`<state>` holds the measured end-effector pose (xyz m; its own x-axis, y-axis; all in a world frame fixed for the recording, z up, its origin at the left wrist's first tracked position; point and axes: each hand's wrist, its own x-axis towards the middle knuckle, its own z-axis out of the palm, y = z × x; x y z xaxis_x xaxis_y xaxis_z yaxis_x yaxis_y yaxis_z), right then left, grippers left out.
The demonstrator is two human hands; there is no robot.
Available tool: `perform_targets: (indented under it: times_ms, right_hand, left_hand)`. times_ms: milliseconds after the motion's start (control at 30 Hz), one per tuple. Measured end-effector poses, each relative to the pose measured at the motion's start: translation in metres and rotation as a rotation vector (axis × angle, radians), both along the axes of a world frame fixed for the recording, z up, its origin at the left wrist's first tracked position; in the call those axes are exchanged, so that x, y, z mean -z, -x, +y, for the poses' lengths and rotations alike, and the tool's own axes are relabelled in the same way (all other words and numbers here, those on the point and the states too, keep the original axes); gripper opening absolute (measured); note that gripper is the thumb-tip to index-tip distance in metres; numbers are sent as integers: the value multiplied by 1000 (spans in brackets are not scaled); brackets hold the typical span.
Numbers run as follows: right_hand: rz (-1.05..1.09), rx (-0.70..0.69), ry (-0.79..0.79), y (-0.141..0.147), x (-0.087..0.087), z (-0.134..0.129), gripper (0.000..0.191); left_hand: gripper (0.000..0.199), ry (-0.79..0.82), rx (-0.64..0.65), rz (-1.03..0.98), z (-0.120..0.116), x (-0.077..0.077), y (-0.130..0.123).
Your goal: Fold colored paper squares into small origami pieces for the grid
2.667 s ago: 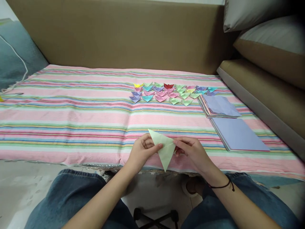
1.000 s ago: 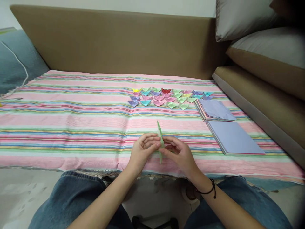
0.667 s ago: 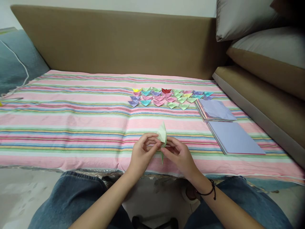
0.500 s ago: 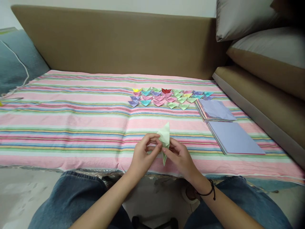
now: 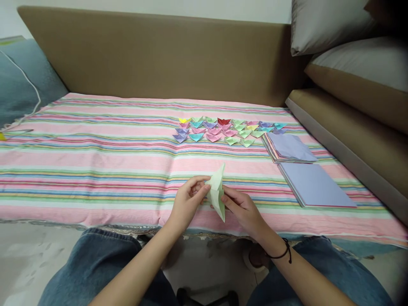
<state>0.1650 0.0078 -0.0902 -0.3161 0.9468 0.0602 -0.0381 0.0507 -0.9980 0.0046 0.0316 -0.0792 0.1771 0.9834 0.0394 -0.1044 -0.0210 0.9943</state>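
Between my hands, above the front of the striped cloth [image 5: 95, 161], is a pale green folded paper boat [image 5: 217, 193], turned so its long points face up and down. My left hand [image 5: 191, 196] pinches its left side between thumb and fingers. On the opposite side, my right hand [image 5: 240, 208] grips the edge, thumb in front and fingers partly hidden behind the paper. Beyond them, several small paper boats [image 5: 213, 137] in pink, green, blue, purple, yellow and red stand in rows on the cloth.
To the right lie a stack of lavender-topped paper [image 5: 318, 185] and a more ruffled paper stack [image 5: 291, 146] behind it. Brown cushions [image 5: 347, 131] and grey pillows [image 5: 366, 63] are piled along the right side. A brown backrest [image 5: 153, 55] closes off the back.
The green paper boat has turned and opened out, so its long curved side now shows. My left hand has shifted slightly left along its edge.
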Motion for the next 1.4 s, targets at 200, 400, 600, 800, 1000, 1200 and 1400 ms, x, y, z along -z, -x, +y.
perform_targets:
  times_ms: [200,400,600,800,1000,1200,1400]
  right_hand:
    - [2,124,7,3,4,0,30]
    - [104,287,145,-2,10,5,35]
    - [194,293,291,-2,6,6,42]
    - [189,301,376,0,-4,4,44]
    - [199,268,314,-1,-5,2,46]
    - [221,176,315,-4,-1,5,32]
    - [390,132,259,-4,0,6,38]
  left_hand:
    - [21,-57,7,146,-2,7,5]
    - [18,-159,88,167,-3,10,8]
    - [18,-45,152,37,-5,11,9]
    - [24,-84,144,-12,-8,13,5]
    - [16,-120,43,49,-11,10,2]
    - [9,126,-12,-137,-9,13,-1]
    - [18,380,-102,-390,-8,21,-1]
